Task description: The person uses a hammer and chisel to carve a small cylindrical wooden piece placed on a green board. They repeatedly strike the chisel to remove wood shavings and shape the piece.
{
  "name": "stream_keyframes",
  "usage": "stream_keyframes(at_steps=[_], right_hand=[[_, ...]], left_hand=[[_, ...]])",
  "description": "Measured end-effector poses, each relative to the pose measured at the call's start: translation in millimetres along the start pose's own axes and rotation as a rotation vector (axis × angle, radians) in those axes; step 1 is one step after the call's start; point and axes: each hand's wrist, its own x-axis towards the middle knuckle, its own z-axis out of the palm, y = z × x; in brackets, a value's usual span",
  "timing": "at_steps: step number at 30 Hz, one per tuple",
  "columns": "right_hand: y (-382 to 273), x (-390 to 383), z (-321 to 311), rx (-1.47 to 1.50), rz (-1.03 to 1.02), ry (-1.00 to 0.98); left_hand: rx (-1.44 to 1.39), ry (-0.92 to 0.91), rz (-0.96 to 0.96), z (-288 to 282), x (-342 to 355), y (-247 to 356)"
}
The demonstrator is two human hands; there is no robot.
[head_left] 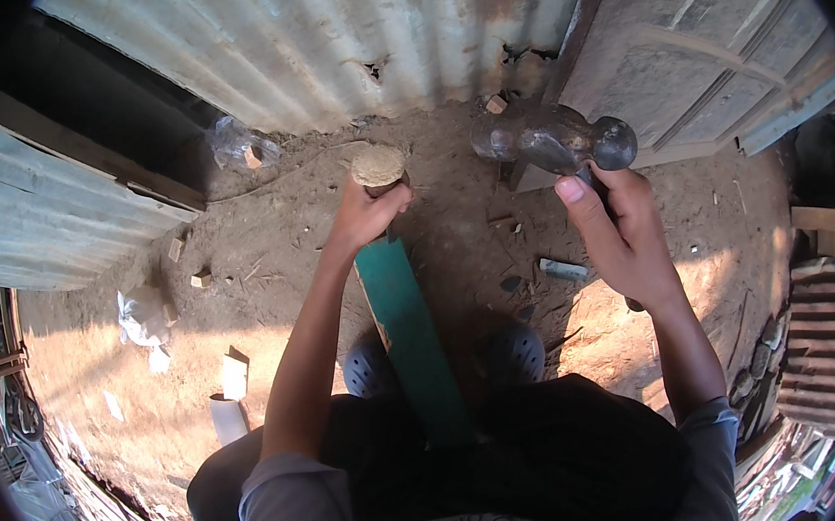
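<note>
My left hand (365, 215) is wrapped round the handle of an upright chisel (378, 167), whose pale, battered round butt faces up. Its lower end meets or hangs just over the far end of a green-painted wooden board (404, 307); the fingers hide most of the blade. The board runs back between my legs to my lap. Off to the right, my right hand (632, 245) grips a ball-peen hammer (554, 137) by its handle, thumb along it near the head. The dark steel head is raised, apart from the chisel.
Corrugated metal sheeting (347, 46) stands ahead, with a worn panelled door (699, 53) at right. Wood offcuts (201, 279), plastic bags (145, 317) and a pale strip (564, 268) lie on the dirt floor. Ribbed sheeting (833, 351) sits at far right. My clogs (517, 351) flank the board.
</note>
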Motion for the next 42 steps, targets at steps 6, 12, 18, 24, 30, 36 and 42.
stream_keyframes(at_steps=[6, 12, 18, 24, 30, 36, 42], right_hand=[[-20, 2, 24, -0.044, -0.408, -0.054], [16, 5, 53, -0.269, -0.191, -0.220], [-5, -18, 28, -0.019, -0.085, 0.063], [44, -16, 42, -0.332, -0.122, -0.103], [33, -36, 24, 0.226, -0.125, 0.238], [54, -42, 34, -0.374, -0.029, 0.002], [54, -60, 14, -0.117, 0.200, 0.058]], left_hand=[[0.265, 0.049, -0.057, 20, -11, 39], [0.336, -0.087, 0.147, 24, -14, 13], [0.233, -0.119, -0.082, 30, -26, 3], [0.327, -0.174, 0.081, 56, -22, -1], [0.355, -0.154, 0.041, 51, -32, -7], [0.426, -0.321, -0.034, 61, -15, 11], [0.780, -0.610, 0.444, 85, -83, -70]])
